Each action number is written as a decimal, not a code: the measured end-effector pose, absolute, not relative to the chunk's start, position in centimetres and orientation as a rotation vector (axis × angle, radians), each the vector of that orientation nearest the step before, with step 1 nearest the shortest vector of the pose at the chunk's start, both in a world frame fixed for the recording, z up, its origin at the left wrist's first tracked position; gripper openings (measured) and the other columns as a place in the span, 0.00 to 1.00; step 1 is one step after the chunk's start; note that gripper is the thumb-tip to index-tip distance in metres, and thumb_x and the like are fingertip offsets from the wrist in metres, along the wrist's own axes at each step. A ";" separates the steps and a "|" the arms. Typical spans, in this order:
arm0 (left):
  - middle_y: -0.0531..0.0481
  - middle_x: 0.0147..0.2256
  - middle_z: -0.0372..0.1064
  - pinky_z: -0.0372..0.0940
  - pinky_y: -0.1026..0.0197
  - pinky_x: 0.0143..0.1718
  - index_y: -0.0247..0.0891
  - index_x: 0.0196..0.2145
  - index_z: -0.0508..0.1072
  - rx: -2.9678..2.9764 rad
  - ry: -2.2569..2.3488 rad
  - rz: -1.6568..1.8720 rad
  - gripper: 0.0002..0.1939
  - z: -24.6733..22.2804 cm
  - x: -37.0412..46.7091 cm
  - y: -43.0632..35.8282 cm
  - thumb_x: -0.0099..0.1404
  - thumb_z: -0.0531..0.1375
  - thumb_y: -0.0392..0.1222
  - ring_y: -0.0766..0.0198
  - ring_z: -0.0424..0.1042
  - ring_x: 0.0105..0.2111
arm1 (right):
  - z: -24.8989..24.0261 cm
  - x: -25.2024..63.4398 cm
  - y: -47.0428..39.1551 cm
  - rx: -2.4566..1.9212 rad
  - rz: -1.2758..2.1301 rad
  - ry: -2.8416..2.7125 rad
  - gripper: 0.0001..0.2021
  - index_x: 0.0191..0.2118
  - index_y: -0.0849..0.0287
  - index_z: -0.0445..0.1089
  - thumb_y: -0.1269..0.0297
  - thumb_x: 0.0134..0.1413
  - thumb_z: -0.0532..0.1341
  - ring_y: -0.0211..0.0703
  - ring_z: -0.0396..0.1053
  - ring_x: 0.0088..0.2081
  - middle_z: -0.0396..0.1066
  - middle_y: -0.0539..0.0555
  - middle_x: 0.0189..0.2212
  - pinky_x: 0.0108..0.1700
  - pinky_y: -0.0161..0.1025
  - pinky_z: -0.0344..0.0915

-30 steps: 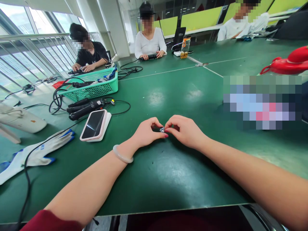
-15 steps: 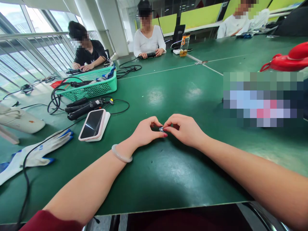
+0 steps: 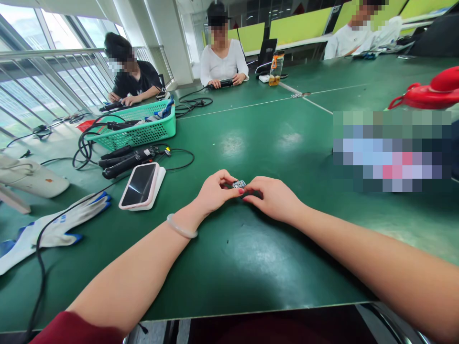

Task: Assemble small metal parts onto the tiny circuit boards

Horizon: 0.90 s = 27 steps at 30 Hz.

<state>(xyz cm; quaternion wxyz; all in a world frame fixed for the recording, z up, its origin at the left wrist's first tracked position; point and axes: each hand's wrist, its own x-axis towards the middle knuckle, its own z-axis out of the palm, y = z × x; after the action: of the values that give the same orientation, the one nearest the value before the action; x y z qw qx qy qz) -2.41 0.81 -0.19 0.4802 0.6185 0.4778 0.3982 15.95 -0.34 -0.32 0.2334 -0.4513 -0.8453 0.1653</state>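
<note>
A small silvery, patterned piece is pinched between the thumb and fingers of my left hand, over the middle of the green table. My right hand is close beside it on the right, its forefinger near the piece's right edge and its thumb lower and apart from the forefinger. Whether the right fingertips touch the piece is hard to tell. A pale bangle circles my left wrist.
Left of my hands lie a phone, black tools with cables, and a white-blue glove. Behind them stands a green basket. A bottle and seated people are farther back; a red object is at right.
The small piece now shows more between my fingers. My right hand has dropped slightly and its finger and thumb have parted; my left hand has shifted a little left.
</note>
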 end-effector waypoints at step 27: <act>0.53 0.27 0.70 0.58 0.65 0.28 0.35 0.27 0.66 1.689 1.303 0.991 0.20 -0.3 -2.4 0.6 0.42 0.70 0.47 0.70 0.64 0.25 | 0.1 16.5 -0.4 -0.863 -0.623 -2.314 0.13 0.29 0.59 0.73 0.70 0.60 0.53 0.39 0.55 0.26 0.67 0.52 0.23 0.29 0.39 0.49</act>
<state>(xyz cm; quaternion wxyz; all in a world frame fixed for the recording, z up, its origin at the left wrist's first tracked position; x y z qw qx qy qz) -2.40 0.62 -0.27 0.3845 0.6630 0.5114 0.3888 16.55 -0.44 0.11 0.2930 -0.3241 -0.8686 -0.2337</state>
